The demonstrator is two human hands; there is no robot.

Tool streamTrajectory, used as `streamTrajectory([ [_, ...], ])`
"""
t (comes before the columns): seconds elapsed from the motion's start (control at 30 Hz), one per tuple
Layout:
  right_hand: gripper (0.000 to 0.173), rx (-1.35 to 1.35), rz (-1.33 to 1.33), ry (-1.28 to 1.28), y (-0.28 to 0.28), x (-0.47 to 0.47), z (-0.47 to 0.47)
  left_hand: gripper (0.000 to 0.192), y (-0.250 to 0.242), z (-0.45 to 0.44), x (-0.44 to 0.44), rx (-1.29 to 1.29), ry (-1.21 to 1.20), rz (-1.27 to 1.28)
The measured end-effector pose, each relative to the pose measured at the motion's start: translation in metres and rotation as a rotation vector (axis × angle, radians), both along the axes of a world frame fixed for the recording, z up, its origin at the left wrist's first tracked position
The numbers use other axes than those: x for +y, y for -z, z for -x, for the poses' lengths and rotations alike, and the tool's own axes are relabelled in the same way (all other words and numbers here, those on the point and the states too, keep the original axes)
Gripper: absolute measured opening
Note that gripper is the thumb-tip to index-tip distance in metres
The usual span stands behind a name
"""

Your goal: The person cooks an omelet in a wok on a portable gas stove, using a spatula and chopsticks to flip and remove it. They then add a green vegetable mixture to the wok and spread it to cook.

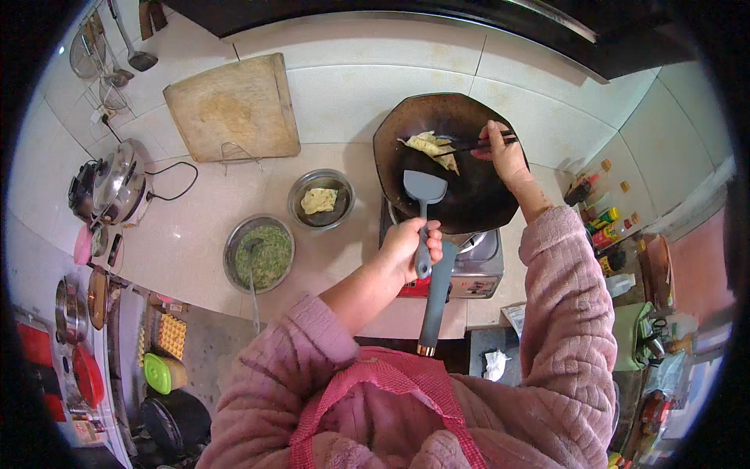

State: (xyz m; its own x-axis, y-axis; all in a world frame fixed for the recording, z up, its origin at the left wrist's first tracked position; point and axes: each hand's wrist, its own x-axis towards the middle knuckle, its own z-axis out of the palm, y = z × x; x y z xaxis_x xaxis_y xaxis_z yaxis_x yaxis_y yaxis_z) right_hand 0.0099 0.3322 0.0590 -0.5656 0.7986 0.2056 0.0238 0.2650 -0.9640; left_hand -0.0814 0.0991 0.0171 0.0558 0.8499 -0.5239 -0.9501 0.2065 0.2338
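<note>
My left hand (408, 249) grips the handle of a grey spatula (425, 186), whose broad blade hangs over the near left part of a dark wok (474, 202). Black chopsticks (469, 145) are held in my right hand (501, 149) above the wok's right side. Their tips touch a folded pale-yellow pancake (430, 146), which is toward the wok's far left side. The wok's long grey handle (437, 311) points toward my apron, below my left hand. Beneath the wok is a portable gas stove (477, 275), partly covered.
Left of the wok, a metal bowl (350, 205) holds a cooked pancake piece (319, 200). Nearer me, another bowl (227, 264) contains green-flecked batter (272, 258) and a ladle (252, 287). A wooden cutting board (234, 111) leans against the tiles. Several bottles (603, 228) line the right side.
</note>
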Motion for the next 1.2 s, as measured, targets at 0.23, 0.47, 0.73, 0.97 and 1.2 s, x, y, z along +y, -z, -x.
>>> streamTrajectory([
  [0.23,0.036,0.161,0.204,-0.025,-0.026,0.002,-0.015,0.021,-0.001,0.002,0.049,0.008,-0.061,-0.033],
  [0.47,0.021,-0.157,-0.542,-0.146,0.020,0.006,-0.002,0.021,0.004,0.000,0.054,0.160,-0.059,0.008],
  [0.73,0.015,-0.296,-0.871,-0.252,0.006,-0.019,0.000,0.023,0.002,-0.015,0.057,0.233,-0.151,0.027],
  [0.97,0.015,-0.378,-0.980,-0.303,-0.020,-0.044,-0.008,0.021,-0.019,-0.011,0.052,0.233,-0.091,-0.054],
  [1.2,0.015,-0.329,-1.238,-0.284,-0.068,-0.090,-0.006,0.024,-0.059,0.016,0.009,0.137,-0.059,-0.249],
])
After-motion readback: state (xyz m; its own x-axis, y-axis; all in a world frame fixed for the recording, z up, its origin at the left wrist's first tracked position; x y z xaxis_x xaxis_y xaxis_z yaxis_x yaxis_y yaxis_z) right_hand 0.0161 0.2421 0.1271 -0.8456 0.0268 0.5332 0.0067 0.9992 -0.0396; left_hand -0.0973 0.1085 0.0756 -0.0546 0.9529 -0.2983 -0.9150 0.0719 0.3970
